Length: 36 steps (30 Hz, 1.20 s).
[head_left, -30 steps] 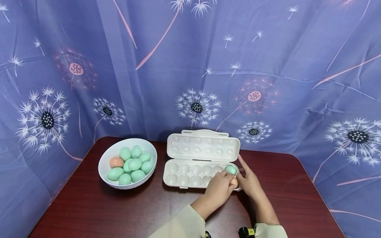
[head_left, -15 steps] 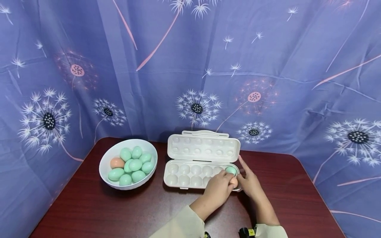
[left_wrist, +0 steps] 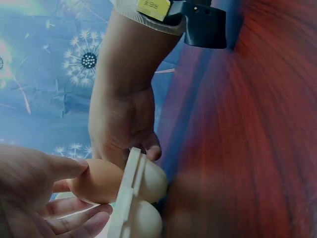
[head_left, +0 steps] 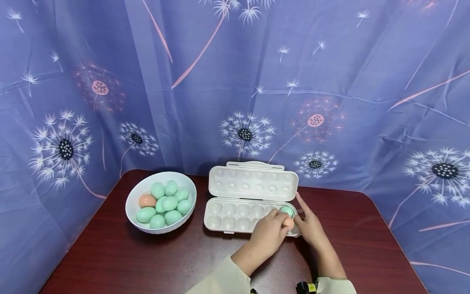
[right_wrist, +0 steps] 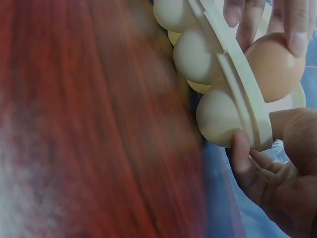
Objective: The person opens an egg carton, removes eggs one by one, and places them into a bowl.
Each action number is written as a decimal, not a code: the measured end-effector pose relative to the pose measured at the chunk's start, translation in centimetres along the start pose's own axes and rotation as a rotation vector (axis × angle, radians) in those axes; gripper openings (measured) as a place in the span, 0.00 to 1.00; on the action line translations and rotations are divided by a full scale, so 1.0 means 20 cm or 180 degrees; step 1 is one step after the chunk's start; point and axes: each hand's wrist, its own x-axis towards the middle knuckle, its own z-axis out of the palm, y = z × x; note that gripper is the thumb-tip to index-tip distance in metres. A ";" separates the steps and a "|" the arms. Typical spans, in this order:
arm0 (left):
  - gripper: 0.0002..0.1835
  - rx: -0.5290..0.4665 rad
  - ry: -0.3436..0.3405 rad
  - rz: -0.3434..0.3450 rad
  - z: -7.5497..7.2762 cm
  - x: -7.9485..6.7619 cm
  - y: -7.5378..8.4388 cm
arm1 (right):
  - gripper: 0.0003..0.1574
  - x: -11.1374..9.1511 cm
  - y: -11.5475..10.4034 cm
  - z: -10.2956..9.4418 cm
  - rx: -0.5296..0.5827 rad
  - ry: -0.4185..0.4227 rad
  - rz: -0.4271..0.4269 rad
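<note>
An open white egg carton (head_left: 216,233) stands on the table, its lid (head_left: 253,181) tipped back. My left hand (head_left: 267,234) pinches an orange-brown egg (head_left: 289,223) at the front right cup; in the left wrist view the thumb and fingers hold this egg (left_wrist: 96,181) by its upper part. Behind it, a mint-green egg (head_left: 286,210) sits in the back right cup. My right hand (head_left: 311,228) grips the carton's right end, one finger stretched up beside the lid. In the right wrist view, its thumb (right_wrist: 240,151) presses the outside of the end cup.
Left of the carton, a white bowl (head_left: 133,212) holds several mint-green eggs (head_left: 169,203) and one orange-brown egg. The dark red wooden table (head_left: 165,261) ends at a blue dandelion-print curtain (head_left: 191,122) behind and at the sides.
The whole head view has shifted slightly, so things appear a little farther right. Both hands keep nearly the same places, with the orange-brown egg in the left fingers only slightly moved.
</note>
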 end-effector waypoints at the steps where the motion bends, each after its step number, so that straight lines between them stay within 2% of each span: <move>1: 0.13 -0.0010 0.0002 -0.0006 -0.01 0.00 0.00 | 0.49 0.00 0.00 0.00 0.0007 -0.0008 0.0004; 16: 0.17 -0.0093 0.0174 -0.0139 -0.17 -0.05 -0.05 | 0.49 0.00 0.01 0.01 0.0055 0.0048 -0.0035; 28: 0.20 -0.0418 0.0483 -0.0367 -0.28 -0.10 -0.17 | 0.50 0.00 0.01 0.01 0.0067 0.0030 0.0012; 36: 0.20 -0.0641 0.0693 -0.0574 -0.41 -0.10 -0.25 | 0.50 0.00 0.01 0.01 0.0179 -0.0014 0.0025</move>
